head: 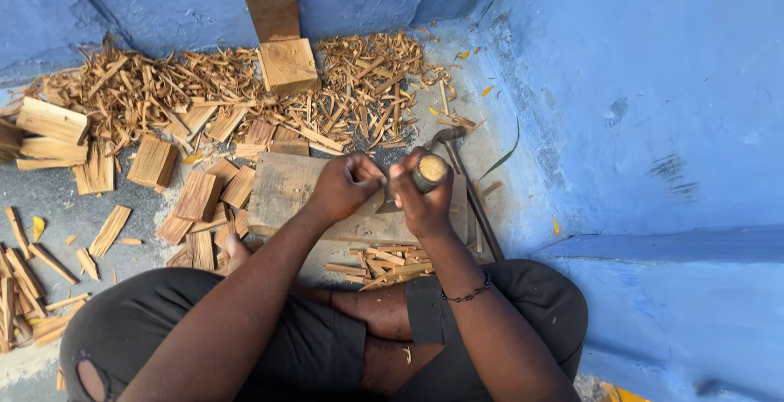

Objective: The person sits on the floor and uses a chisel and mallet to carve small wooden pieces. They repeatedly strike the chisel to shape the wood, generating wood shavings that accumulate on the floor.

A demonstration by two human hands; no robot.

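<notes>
My right hand [422, 199] is closed around the round wooden handle [429, 171] of a blade tool, whose grey blade [385, 203] points down between my hands. My left hand [345, 185] is curled right beside it, fingertips pinched near the blade; what it holds is hidden. Both hands hover over a flat wooden board [282, 189] lying on the grey floor in front of my crossed legs.
A hammer [465, 181] lies to the right of the board. Split wooden slats [198, 198] and shavings [359, 75] litter the floor. A wooden block [287, 64] stands against the blue wall [653, 108]. Thin sticks [384, 261] lie by my knee.
</notes>
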